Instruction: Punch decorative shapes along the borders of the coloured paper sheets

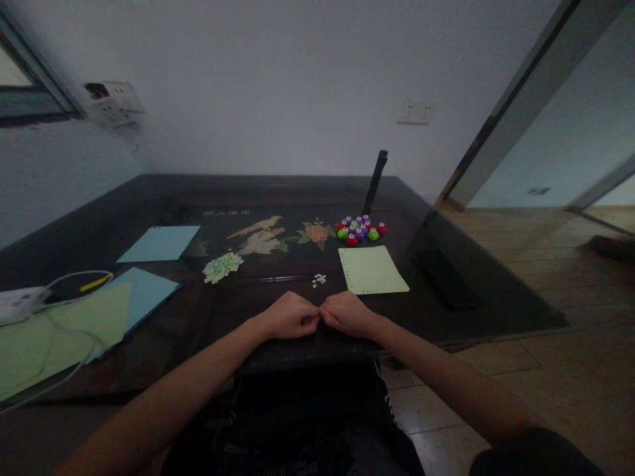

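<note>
My left hand (294, 315) is closed in a loose fist near the table's front edge. Against it, knuckle to knuckle, my right hand (350, 313) is closed too. Whatever the fingers may hold is hidden. Just beyond them lie several tiny pale paper pieces (319, 280). A sheet of light yellow-green paper (374, 270) with holes along its edges is beyond my right hand. Further left sits a pile of small green and yellow paper pieces (223, 266). Behind the yellow-green sheet is a cluster of red, green and purple eye-like pieces (360, 229).
Blue paper (161, 243) and more yellow-green paper (64, 330) lie on the left, with a white power strip (22, 305) and cable. A dark flat object (448, 279) rests at right. A black upright stick (376, 180) stands at the back of the dark table (307, 192).
</note>
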Motion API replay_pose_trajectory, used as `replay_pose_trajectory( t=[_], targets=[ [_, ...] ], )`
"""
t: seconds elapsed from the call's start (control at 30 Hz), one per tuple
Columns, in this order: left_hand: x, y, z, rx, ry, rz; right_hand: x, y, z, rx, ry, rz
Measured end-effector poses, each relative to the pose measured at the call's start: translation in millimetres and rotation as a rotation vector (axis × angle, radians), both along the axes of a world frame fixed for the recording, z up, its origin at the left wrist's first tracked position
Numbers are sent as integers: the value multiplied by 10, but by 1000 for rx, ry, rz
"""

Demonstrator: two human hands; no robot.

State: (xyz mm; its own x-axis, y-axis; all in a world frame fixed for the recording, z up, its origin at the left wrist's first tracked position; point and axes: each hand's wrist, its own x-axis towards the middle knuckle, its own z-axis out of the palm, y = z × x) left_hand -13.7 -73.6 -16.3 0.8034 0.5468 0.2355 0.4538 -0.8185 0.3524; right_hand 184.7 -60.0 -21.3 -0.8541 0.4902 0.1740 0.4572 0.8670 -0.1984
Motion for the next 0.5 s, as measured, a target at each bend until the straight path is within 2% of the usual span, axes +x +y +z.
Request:
replay_pose_trajectory(
  t=[0.5],
  targets=[
    [-2, -5, 8, 2, 6, 30, -7, 8, -2, 6, -7, -1]
  ],
)
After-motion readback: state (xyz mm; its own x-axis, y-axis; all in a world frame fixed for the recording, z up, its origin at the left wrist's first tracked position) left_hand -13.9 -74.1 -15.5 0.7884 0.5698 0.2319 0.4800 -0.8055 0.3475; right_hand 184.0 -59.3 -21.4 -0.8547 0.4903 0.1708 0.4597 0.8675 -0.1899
